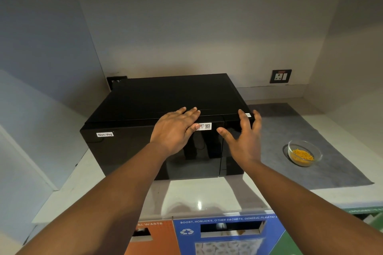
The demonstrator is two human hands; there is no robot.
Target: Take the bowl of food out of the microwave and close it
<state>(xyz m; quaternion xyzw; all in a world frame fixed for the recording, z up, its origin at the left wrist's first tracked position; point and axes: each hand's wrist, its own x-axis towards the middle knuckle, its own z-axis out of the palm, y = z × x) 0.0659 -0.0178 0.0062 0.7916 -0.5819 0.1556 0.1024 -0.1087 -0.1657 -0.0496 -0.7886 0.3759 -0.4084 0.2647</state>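
Observation:
A black microwave point(145, 109) stands on the white counter, its door shut flush with the front. My left hand point(176, 128) lies flat on the top front edge of the door, fingers spread. At the microwave's top right corner hovers my right hand point(244, 136), fingers apart and holding nothing. A clear glass bowl point(303, 152) with orange-yellow food sits on the grey mat to the right of the microwave, apart from both hands.
The grey mat point(294, 130) covers the counter's right part. A wall socket point(280, 76) sits behind it. Waste bins with orange point(151, 238) and blue point(226, 234) labels stand below the counter's front edge. A white wall panel rises at the left.

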